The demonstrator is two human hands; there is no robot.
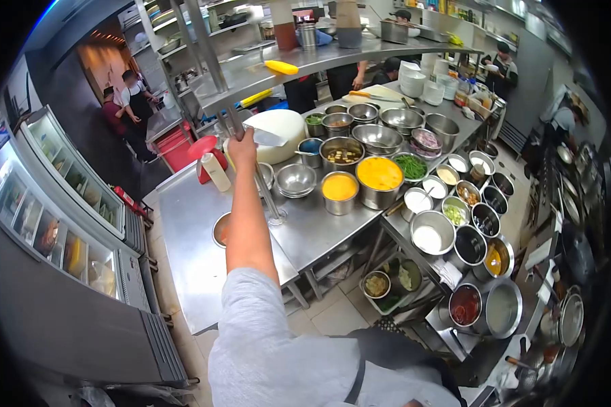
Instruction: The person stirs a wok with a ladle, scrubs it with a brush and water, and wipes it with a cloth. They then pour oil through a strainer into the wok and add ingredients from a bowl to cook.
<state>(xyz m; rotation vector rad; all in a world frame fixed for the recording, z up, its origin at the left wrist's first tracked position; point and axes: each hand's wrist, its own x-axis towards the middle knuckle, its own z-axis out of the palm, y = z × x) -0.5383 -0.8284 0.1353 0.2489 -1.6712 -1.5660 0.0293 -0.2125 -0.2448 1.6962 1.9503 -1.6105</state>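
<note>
My left hand (242, 150) is stretched far forward, its fingers closed round the handle of a cleaver (266, 138). The broad blade points to the right, over the near left side of a thick round white chopping block (288, 125). Right by the hand is a metal shelf post (254, 178). A pale squeeze bottle (216, 173) and a red object (202, 146) stand left of the wrist. Under the forearm, a steel bowl with orange contents (218, 229) is partly hidden. My right hand is out of sight.
Stacked steel bowls (296, 179), pots of yellow liquid (380, 175) and several sauce containers (470, 244) crowd the steel counter (190, 271). A raised shelf (319, 60) crosses above. Glass-fronted fridges (61, 230) line the left. Co-workers (137, 98) stand in the background.
</note>
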